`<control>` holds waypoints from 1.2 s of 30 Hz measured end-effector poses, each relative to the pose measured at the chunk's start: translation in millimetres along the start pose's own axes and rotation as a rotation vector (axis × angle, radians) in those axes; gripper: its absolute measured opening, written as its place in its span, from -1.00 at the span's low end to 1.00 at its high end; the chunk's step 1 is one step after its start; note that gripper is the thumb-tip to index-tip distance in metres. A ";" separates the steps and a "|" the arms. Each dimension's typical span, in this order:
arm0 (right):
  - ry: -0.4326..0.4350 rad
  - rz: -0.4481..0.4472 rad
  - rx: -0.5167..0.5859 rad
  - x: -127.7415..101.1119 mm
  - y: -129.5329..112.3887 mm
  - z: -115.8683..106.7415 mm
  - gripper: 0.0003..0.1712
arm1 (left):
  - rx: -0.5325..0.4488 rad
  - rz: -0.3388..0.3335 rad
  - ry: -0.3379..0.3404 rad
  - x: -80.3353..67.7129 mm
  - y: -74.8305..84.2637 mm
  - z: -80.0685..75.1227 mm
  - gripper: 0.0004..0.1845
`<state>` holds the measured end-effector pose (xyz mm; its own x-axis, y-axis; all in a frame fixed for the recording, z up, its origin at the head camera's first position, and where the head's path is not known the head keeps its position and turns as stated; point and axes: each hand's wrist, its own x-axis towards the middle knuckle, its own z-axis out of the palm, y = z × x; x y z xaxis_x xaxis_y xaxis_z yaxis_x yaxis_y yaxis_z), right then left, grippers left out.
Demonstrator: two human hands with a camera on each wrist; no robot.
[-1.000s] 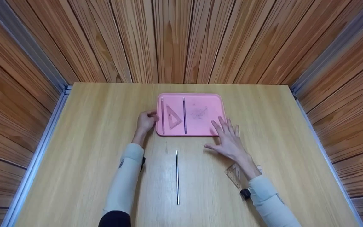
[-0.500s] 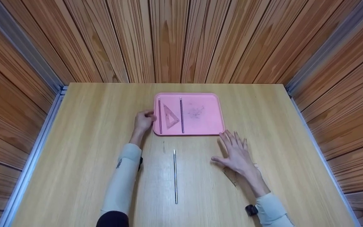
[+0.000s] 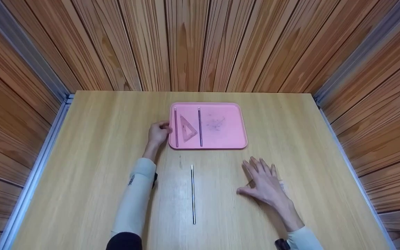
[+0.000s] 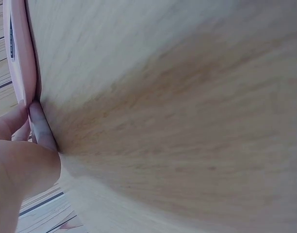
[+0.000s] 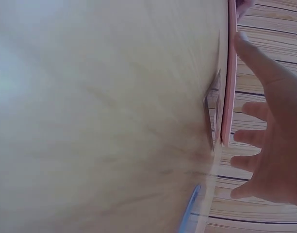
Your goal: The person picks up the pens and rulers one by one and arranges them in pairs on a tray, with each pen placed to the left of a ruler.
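Observation:
A pink tray (image 3: pixel 226 139) lies toward the back of the table. At its left edge my left hand (image 3: pixel 158 133) pinches the rim; the left wrist view shows thumb and fingers (image 4: pixel 41 128) at the rim. Two dark pencils (image 3: pixel 200 126) lie lengthwise in the tray, with a clear set square (image 3: pixel 188 129) between them. My right hand (image 3: pixel 262 184) is spread, fingers apart, over the table in front of the tray's right corner. A second set square (image 5: pixel 212 109) shows near it in the right wrist view, mostly hidden by the hand from the head.
A third pencil (image 3: pixel 193 194) lies on the table (image 3: pixel 217 215) between the forearms. A thin blue-edged strip (image 5: pixel 189 208) lies near the right hand in the right wrist view. Wooden plank walls (image 3: pixel 186 45) enclose the back and sides.
My right hand has drawn back from over the tray's right front corner toward me and slightly right, its fingers still spread. The left hand stays at the tray's left rim.

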<state>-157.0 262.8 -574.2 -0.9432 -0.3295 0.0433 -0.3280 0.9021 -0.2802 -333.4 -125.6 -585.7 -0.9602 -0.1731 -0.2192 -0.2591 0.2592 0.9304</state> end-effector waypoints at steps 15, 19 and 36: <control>-0.024 0.055 -0.014 -20.9 -8.7 0.8 -0.14 | 0.015 -0.008 0.004 1.9 1.4 -0.5 -0.62; -0.016 0.070 -0.018 -19.5 -16.4 -1.9 -0.31 | 0.011 -0.006 0.003 0.6 0.9 0.4 -0.62; -0.018 0.169 0.118 -13.7 -16.4 -0.2 -0.65 | 0.016 0.002 0.010 -1.0 -1.2 0.7 -0.61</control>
<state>-138.7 252.6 -570.1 -0.9828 -0.1822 -0.0309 -0.1557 0.9066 -0.3922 -332.2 -125.1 -586.7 -0.9596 -0.1823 -0.2143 -0.2589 0.2747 0.9260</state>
